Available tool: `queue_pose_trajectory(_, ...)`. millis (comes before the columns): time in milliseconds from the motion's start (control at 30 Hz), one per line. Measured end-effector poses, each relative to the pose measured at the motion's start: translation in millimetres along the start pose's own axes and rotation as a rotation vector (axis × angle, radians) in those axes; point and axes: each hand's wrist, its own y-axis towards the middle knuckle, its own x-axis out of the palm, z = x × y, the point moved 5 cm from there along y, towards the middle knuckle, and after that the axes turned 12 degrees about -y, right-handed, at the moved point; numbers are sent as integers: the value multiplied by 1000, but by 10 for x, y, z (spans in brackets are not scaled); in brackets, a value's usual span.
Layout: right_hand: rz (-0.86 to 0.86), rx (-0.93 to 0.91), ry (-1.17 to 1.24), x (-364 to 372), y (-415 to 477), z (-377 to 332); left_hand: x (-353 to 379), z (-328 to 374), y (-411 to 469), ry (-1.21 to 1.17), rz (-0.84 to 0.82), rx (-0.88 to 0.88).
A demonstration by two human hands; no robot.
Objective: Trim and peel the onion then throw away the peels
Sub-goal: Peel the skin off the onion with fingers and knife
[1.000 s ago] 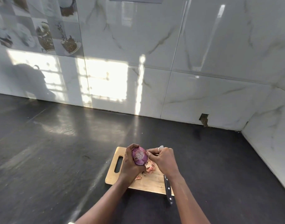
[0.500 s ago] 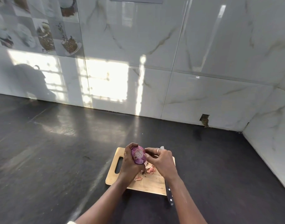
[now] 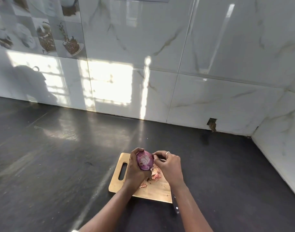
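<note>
My left hand (image 3: 135,169) grips a purple red onion (image 3: 144,160) above the wooden cutting board (image 3: 120,185), its cut white end facing me. The fingertips of my right hand (image 3: 169,166) pinch at the onion's upper right edge, where the skin is. Loose pinkish peels (image 3: 154,176) lie on the board under the hands. A knife lies along the board's right edge; only its dark handle (image 3: 175,205) shows below my right forearm, the blade is hidden.
The board sits on a dark stone counter (image 3: 59,156) that runs far left and back. White marble wall tiles (image 3: 202,101) close off the back and the right side, meeting in a corner at right.
The onion has turned slightly in my left hand, and my right fingertips have shifted up from its right side to the upper edge. Both hands stay above the board.
</note>
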Motion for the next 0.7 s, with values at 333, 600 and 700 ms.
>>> queue_pose_trajectory(333,-62,-273,-322,18,46,-108,28,-9,31,59,-16,53)
queue_pose_trajectory(600,9,-187,-303,66,57,-90,19,-24,18,-19,-6,20)
queue_pose_trajectory(700,23,-31,-80,38,60,-34,26,-7,30,-54,-14,42)
